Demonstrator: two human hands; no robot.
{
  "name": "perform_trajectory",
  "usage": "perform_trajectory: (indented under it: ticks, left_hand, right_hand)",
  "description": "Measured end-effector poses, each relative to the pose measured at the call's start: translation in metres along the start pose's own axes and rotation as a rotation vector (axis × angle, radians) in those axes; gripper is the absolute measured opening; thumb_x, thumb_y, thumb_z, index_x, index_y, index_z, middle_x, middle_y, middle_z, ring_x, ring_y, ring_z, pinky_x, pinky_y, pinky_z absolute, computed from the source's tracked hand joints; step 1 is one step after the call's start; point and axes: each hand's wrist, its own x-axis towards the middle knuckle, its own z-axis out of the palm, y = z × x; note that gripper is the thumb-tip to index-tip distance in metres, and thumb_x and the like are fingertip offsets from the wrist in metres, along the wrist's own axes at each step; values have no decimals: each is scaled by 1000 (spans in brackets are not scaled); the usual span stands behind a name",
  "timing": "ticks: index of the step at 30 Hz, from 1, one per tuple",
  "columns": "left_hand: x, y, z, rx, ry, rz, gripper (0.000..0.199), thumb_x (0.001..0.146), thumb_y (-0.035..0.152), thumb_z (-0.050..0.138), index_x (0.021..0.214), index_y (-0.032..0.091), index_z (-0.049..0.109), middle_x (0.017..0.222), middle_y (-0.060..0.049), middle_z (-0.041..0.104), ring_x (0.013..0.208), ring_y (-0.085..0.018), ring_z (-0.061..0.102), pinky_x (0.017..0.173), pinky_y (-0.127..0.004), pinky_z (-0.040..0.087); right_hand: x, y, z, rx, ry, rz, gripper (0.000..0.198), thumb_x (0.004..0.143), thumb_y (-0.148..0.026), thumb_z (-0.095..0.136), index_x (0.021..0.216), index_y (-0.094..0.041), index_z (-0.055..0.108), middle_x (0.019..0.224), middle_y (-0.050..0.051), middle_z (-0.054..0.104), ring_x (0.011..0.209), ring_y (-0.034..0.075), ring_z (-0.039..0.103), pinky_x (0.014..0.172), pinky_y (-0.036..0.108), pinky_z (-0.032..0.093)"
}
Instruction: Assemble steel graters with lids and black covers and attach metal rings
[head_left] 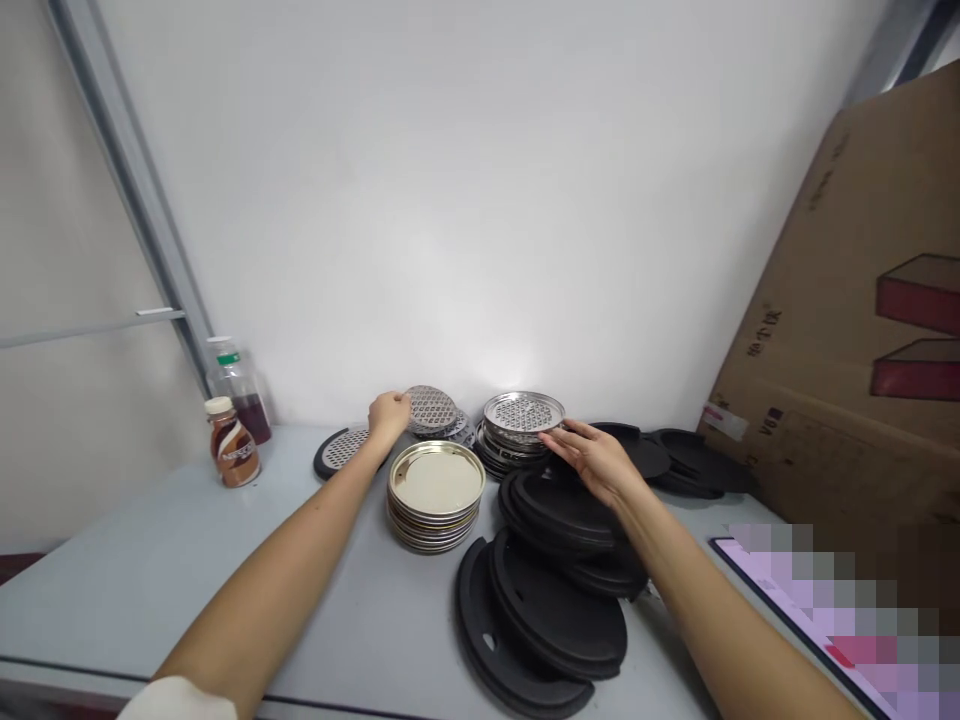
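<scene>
My left hand is closed on the near-left edge of a round perforated metal disc, which is tilted. Under and behind it lie more perforated discs. Fingers extended and apart, my right hand rests against the right side of a stack of shiny metal trays with hole patterns. Between my forearms stands a stack of plain gold-coloured round lids. Left of it, a perforated disc sits in a black round holder, partly behind my left wrist.
Black round plates with notched rims overlap in front of my right hand, and others lie farther back. A brown-labelled bottle and a clear bottle of dark liquid stand left. A large carton and a lit screen are right.
</scene>
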Motion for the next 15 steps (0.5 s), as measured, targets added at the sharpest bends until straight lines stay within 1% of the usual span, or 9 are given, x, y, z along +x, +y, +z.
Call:
perform_trajectory:
  ticks: [2, 4, 7, 9, 12, 13, 15]
  left_hand:
    - [3, -7, 3, 115, 13, 10, 27, 93, 34, 58, 113, 15, 61, 115, -8, 63, 102, -22, 62, 87, -42, 52]
    - [6, -11, 3, 208, 5, 28, 28, 92, 33, 59, 114, 15, 61, 117, -9, 62, 103, -22, 62, 89, -43, 52]
    - [9, -15, -8, 308, 14, 54, 28, 92, 35, 58, 112, 15, 62, 117, -9, 63, 105, -22, 61, 92, -44, 50]
    - [11, -20, -27, 359, 65, 50, 32, 93, 38, 57, 116, 16, 61, 121, -10, 62, 111, -24, 59, 96, -47, 47]
    - [7, -36, -68, 428, 134, -31, 39, 91, 40, 60, 121, 15, 59, 129, -11, 57, 119, -27, 54, 102, -52, 41]
    - [5, -44, -82, 442, 137, -74, 38, 90, 38, 61, 120, 15, 59, 129, -11, 57, 119, -27, 54, 101, -52, 42]
    - [-2, -61, -105, 439, 111, -148, 33, 90, 35, 62, 116, 15, 60, 123, -10, 60, 112, -26, 59, 95, -49, 47]
  right_hand:
    - [-2, 3, -3, -45, 80, -66, 42, 57, -1, 83, 93, -10, 62, 77, 9, 71, 73, 24, 73, 67, 29, 66]
    - [-5, 2, -8, -105, 133, -129, 43, 58, -3, 83, 95, -10, 62, 71, 7, 68, 63, 21, 71, 60, 26, 65]
    - [-8, -5, -18, -167, 151, -150, 40, 61, -8, 82, 97, -10, 64, 69, 5, 67, 56, 16, 67, 54, 23, 62]
    - [-11, -10, -24, -201, 135, -138, 40, 61, -13, 82, 98, -11, 67, 69, 4, 66, 55, 14, 65, 52, 21, 60]
    - [-16, -17, -28, -249, 118, -132, 40, 61, -20, 83, 98, -12, 69, 65, 2, 64, 54, 12, 62, 48, 18, 56]
    - [-18, -18, -27, -262, 115, -134, 40, 61, -23, 83, 97, -13, 70, 65, 2, 64, 54, 11, 61, 48, 17, 55]
    - [-23, -20, -23, -294, 105, -142, 40, 61, -27, 84, 96, -14, 71, 65, 1, 63, 54, 10, 60, 47, 15, 53]
